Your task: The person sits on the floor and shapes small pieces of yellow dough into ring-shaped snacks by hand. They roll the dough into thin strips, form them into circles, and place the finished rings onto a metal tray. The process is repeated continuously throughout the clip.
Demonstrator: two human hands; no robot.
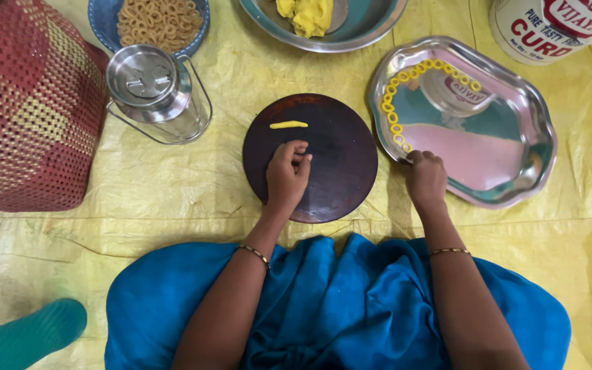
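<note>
Yellow sheet floor; our left hand curled loosely on dark round board, dough strip crosswise just beyond it. Right hand pinches steel tray rim beside dough rings.

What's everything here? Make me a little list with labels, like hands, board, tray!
left hand: curled, resting on the round dark board
right hand: at the near rim of the steel tray, by the dough rings
on board: one short yellow dough strip
rings: curved row along the tray's left edge
above: steel bowl with yellow dough
left: lidded steel can, blue plate of rings
floor: yellow sheet
</note>
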